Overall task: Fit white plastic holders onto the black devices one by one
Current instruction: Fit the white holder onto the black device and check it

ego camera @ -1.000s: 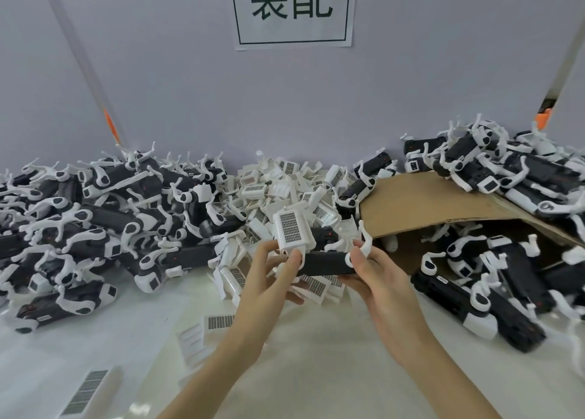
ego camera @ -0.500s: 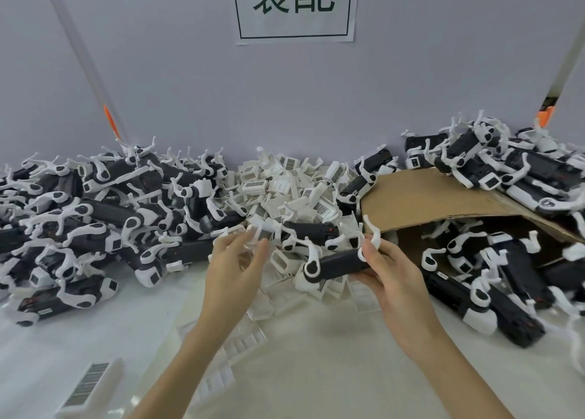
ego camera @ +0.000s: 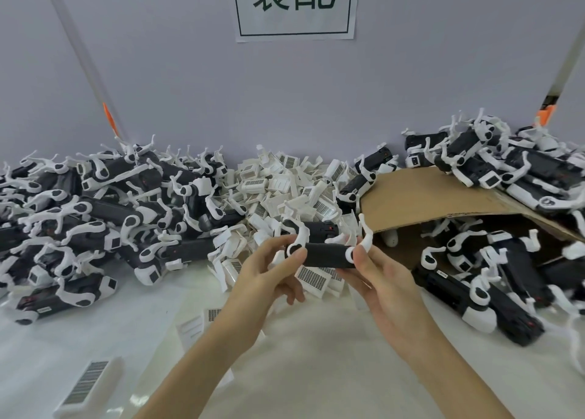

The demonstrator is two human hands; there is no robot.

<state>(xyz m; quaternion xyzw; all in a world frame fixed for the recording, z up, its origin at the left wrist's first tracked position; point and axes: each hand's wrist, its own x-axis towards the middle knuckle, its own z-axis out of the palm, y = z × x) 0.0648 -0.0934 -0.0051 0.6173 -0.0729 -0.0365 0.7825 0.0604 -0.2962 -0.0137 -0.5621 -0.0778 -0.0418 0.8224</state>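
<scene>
Left hand and right hand grasp opposite ends of a black oblong plastic device. Advice: hold it level, just before the white holder heap.

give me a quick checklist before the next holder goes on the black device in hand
1. Black device held at both ends: ok, left hand grips one end, right hand the other.
2. Holder ready in a hand: not ok, neither hand holds a loose one.
3. Loose white holders within reach: ok, the heap lies just behind the hands.
4. Device's white arms clear of the pile: ok, lifted above it.
5. Holder already fitted on this device: cannot tell.
6. Cardboard clear of the hands: ok, off to the right.
</scene>
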